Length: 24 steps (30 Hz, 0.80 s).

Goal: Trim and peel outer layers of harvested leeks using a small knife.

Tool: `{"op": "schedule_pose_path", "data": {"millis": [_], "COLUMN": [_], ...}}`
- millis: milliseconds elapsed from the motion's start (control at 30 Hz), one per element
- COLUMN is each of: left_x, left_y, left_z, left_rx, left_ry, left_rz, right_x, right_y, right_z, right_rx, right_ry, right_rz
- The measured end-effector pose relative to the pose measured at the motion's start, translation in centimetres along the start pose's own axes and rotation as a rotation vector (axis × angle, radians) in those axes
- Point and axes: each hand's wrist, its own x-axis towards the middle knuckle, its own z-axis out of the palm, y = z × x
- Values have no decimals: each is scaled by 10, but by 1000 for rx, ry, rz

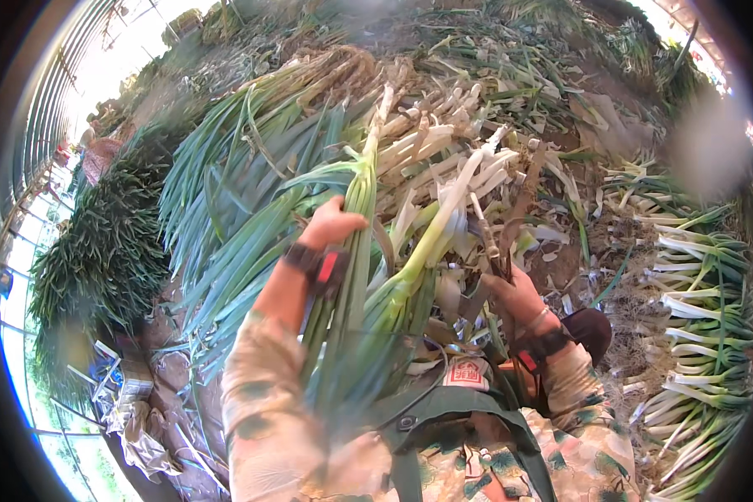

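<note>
My left hand grips the green leaves of a large green onion, whose white root end points away from me. A second green onion lies slanted across my lap, its pale shank towards the pile and its leaves under my left forearm. My right hand is closed around withered brown leaves; a thin stalk rises beside its fingers, and whether it is held too is hard to tell. Just beyond both hands lies a heap of unpeeled green onions, white ends to the right.
On the right runs a long row of cleaned green onions. A dark stack of onion leaves stands at the left, near a crumpled sheet. Peeled scraps litter the ground ahead. A green apron covers my lap.
</note>
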Motion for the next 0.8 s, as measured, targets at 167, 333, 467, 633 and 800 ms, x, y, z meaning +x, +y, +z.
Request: {"op": "schedule_pose_path", "data": {"millis": [167, 333, 467, 633, 800], "left_x": [-114, -144, -146, -149, -145], "left_y": [-19, -18, -23, -13, -12], "left_z": [16, 35, 44, 47, 60], "left_rx": [-528, -658, -561, -360, -205], "left_ry": [-52, -33, 9, 69, 272], "left_rz": [-122, -147, -111, -77, 78], "right_x": [-67, -71, -52, -24, 15], "right_y": [-86, -90, -91, -102, -105], "right_z": [25, 50, 67, 84, 84], "right_rx": [-258, -363, -488, -580, -619], "right_ry": [-340, -461, -401, -313, -120], "right_rz": [-177, -318, -393, -317, -231]}}
